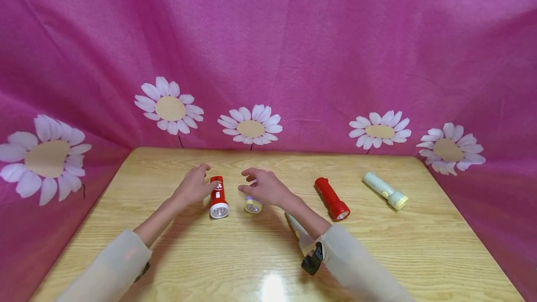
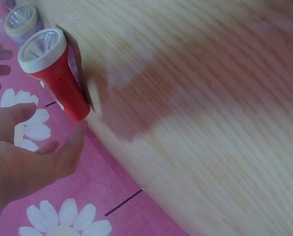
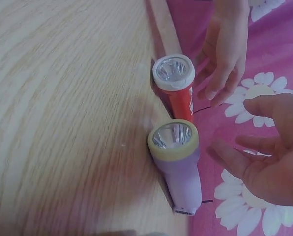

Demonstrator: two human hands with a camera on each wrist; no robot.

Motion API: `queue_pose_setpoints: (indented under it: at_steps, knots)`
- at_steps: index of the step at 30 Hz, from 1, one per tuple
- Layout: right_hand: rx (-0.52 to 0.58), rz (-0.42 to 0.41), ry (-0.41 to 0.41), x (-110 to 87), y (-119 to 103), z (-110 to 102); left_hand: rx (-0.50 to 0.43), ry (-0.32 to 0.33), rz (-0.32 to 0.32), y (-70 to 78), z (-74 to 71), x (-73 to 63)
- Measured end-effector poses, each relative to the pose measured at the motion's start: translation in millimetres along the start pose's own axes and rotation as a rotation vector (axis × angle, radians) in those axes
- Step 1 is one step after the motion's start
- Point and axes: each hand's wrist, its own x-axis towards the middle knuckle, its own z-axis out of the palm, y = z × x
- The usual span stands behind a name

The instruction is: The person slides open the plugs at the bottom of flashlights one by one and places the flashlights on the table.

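My left hand (image 1: 194, 187) hovers at the left side of a red flashlight with a white head (image 1: 219, 211), fingers spread and loosely bent around nothing. In the left wrist view its thumb and fingers are near the tail of the red body (image 2: 65, 88). Over a purple flashlight with a yellow rim (image 1: 253, 206) is my right hand (image 1: 266, 188), which partly hides it in the head view. The right wrist view shows the purple body (image 3: 182, 179) lying beside the relaxed fingers, with nothing in their grasp. Both lenses face the table's near side.
On the right of the wooden table (image 1: 235, 264) lie an all-red flashlight (image 1: 329, 195) and a pale green one (image 1: 382, 189). A pale flashlight with a yellowish head (image 1: 297, 232) is partly covered by my right forearm. Pink flowered cloth (image 1: 268, 50) hangs behind and beside the table.
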Motion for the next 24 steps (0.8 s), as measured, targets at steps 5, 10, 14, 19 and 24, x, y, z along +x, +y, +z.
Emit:
queue_pose_setpoints:
  at_steps: [5, 10, 14, 19, 24]
  knots:
    - [0.007, -0.005, 0.001, 2.7, -3, 7, -0.015, -0.014, -0.024, -1.7, -0.6, -1.9]
    - [0.009, 0.008, -0.004, 7.1, -1, 15, -0.030, -0.034, -0.046, -1.3, -0.4, -1.7]
    - [0.019, 0.028, -0.024, 10.2, -3, 19, -0.041, -0.056, -0.088, -1.1, -0.6, -2.0]
    - [0.011, 0.040, -0.034, 14.6, -8, 23, -0.057, -0.065, -0.121, -2.6, -0.4, -1.6]
    - [-0.014, 0.032, -0.027, 18.2, -9, 28, -0.118, -0.080, -0.140, -0.8, -0.1, -1.9]
